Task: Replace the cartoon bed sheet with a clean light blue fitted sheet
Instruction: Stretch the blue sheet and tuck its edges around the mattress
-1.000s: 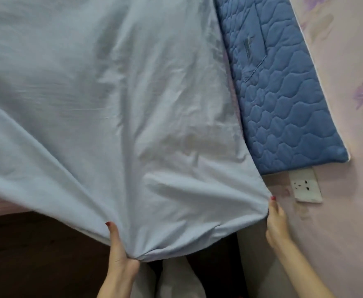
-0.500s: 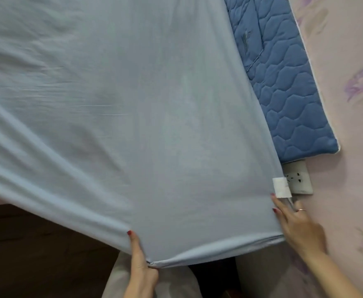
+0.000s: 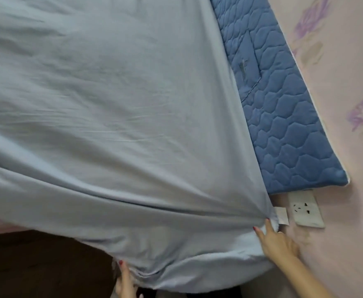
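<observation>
**Light blue sheet drawn over the bed's near corner**

The light blue fitted sheet (image 3: 116, 130) covers most of the bed, creased and pulled into long folds that run toward the bed's near right corner, beside the wall. Its lower hem bulges past the near edge of the bed, over a dark floor area.

The left hand (image 3: 126, 283) is at the near edge of the bed, under the hem; its thumb lies against the fabric and the cloth gathers there, so it seems to pinch the hem, though the fingers are hidden below. The right hand (image 3: 278, 241) is at the near right corner, fingers bunched into the gathered fabric and gripping it, with a ring showing on one finger. A small white tag (image 3: 282, 215) sticks out of the sheet just above that hand.

A darker blue quilted pad (image 3: 283, 117) stands along the bed's right edge against the pink floral wall (image 3: 348, 61). A white wall socket (image 3: 306, 208) sits just below the pad's near end, close to the tag.
</observation>
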